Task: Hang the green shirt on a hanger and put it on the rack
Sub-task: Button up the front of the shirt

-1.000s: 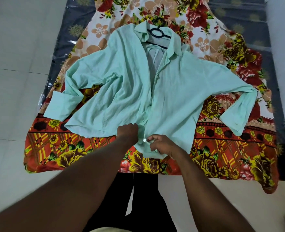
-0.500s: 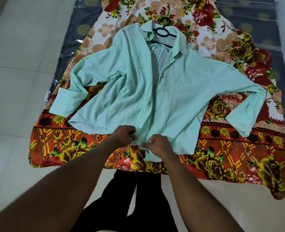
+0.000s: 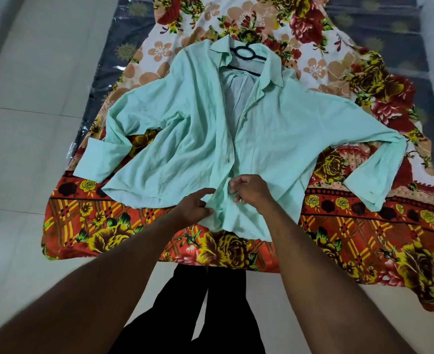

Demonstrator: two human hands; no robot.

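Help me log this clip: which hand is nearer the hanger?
Right. The right hand pinches the green shirt farther up its front, toward the hanger; the left hand grips the fabric beside it, lower down. Both are far from the hanger.

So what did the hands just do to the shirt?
The right hand slid up the front edge of the green shirt; the left hand kept pinching the flap beside it. The white button between them is hidden now. The hanger and flowered cloth stayed put.
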